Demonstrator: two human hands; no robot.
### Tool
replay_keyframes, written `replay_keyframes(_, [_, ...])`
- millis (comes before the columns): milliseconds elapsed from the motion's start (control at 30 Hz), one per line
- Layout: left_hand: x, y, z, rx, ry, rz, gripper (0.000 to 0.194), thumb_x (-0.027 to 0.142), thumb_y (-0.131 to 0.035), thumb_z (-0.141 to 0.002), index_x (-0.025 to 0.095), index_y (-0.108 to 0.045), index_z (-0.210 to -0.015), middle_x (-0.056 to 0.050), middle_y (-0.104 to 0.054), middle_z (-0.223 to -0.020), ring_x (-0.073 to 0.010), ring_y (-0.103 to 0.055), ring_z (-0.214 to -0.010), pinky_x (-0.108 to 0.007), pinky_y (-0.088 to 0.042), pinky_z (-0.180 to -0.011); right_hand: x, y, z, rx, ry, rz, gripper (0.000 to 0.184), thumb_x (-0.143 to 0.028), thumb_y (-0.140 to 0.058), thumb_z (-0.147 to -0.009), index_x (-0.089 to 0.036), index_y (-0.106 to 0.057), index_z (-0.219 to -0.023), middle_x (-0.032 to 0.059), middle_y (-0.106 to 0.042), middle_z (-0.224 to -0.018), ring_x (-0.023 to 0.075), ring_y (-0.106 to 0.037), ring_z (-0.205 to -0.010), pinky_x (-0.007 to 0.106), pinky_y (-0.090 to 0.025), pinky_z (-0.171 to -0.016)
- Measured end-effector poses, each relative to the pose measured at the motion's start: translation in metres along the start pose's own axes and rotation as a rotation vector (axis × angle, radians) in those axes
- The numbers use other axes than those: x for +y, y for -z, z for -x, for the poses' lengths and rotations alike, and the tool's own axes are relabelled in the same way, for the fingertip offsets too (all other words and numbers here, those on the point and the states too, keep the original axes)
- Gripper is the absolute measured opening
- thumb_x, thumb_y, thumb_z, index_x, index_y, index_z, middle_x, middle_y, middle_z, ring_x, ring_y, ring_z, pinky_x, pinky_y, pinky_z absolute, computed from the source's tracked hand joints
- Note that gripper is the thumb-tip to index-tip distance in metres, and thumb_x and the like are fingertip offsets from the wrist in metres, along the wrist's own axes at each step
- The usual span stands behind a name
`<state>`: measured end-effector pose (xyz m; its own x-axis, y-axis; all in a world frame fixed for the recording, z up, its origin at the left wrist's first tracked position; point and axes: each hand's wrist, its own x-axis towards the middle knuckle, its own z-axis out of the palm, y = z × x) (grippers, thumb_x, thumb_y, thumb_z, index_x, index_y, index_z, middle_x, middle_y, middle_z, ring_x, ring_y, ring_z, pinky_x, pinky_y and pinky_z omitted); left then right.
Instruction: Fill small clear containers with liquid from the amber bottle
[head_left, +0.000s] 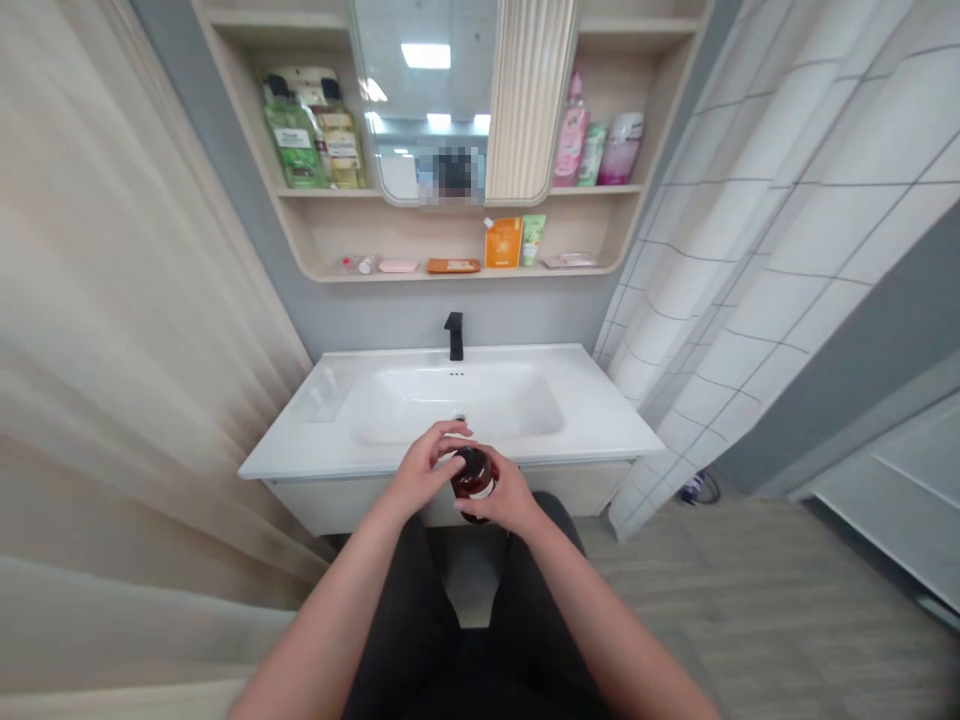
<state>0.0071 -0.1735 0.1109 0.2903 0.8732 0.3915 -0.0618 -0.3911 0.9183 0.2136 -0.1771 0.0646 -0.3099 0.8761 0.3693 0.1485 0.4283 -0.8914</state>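
In front of my body, just over the sink's front edge, I hold a small amber glass jar (474,486) with a dark cap (471,464). My left hand (424,466) curves over the jar's top from the left, its fingertips reaching around the cap. My right hand (502,497) wraps the amber body from the right and partly hides it. The jar's label, if it has one, is hidden by my fingers.
Below my hands is a white sink (457,405) with a black faucet (453,335). Wall shelves (457,250) hold bottles and tubes around a mirror cabinet (420,100). Beige and checked curtains hang at both sides, above a grey floor (750,590).
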Motion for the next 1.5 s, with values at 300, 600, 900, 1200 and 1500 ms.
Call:
replay_keyframes(300, [-0.008,-0.003,0.001,0.125,0.067,0.057,0.051,0.039,-0.092,-0.083,0.019,-0.073,-0.126,-0.012,-0.082,-0.11,-0.0307,-0.078,-0.123,-0.05,-0.056,-0.118,0.0,-0.006,-0.003,-0.026,-0.028,-0.058,0.088,-0.044,-0.104,-0.063,-0.025,-0.068,-0.141,0.0099,-0.078,-0.137,0.0349,-0.075,-0.125,0.051,-0.057,-0.114])
replay_keyframes(600, [-0.024,-0.004,0.021,0.099,0.16,-0.132,0.079,0.033,-0.096,-0.073,0.026,-0.067,-0.146,-0.014,-0.07,-0.15,-0.0346,-0.069,-0.138,-0.052,-0.057,-0.118,0.005,-0.022,-0.007,0.094,-0.044,0.067,0.076,-0.023,-0.087,-0.064,-0.025,-0.069,-0.137,0.0076,-0.08,-0.128,0.0332,-0.077,-0.113,0.048,-0.061,-0.106])
replay_keyframes(900, [-0.033,0.042,0.026,0.484,0.141,-0.262,0.074,0.041,-0.094,-0.074,0.022,-0.071,-0.142,-0.014,-0.073,-0.146,-0.0327,-0.074,-0.129,-0.052,-0.059,-0.117,0.042,-0.011,-0.035,-0.039,-0.041,0.121,0.099,-0.05,-0.091,-0.082,-0.031,-0.046,-0.168,0.0142,-0.064,-0.159,0.0328,-0.068,-0.138,0.053,-0.056,-0.117])
replay_keyframes(1200, [-0.023,0.194,0.04,0.986,0.277,-0.939,0.075,0.05,-0.094,-0.073,0.02,-0.073,-0.139,-0.013,-0.078,-0.135,-0.0341,-0.074,-0.124,-0.054,-0.056,-0.118,0.108,0.084,-0.095,0.126,-0.135,0.447,0.029,-0.035,-0.072,-0.092,-0.024,-0.079,-0.117,0.0084,-0.084,-0.119,0.0272,-0.079,-0.111,0.045,-0.061,-0.105])
replay_keyframes(1500, [-0.042,0.274,0.044,1.092,0.385,-1.004,0.078,0.038,-0.096,-0.071,0.02,-0.066,-0.141,-0.008,-0.075,-0.136,-0.0334,-0.072,-0.125,-0.052,-0.056,-0.116,0.139,0.09,-0.1,0.18,-0.313,0.513,0.026,-0.034,-0.069,-0.095,-0.023,-0.081,-0.115,0.0074,-0.085,-0.109,0.0258,-0.079,-0.105,0.038,-0.06,-0.099])
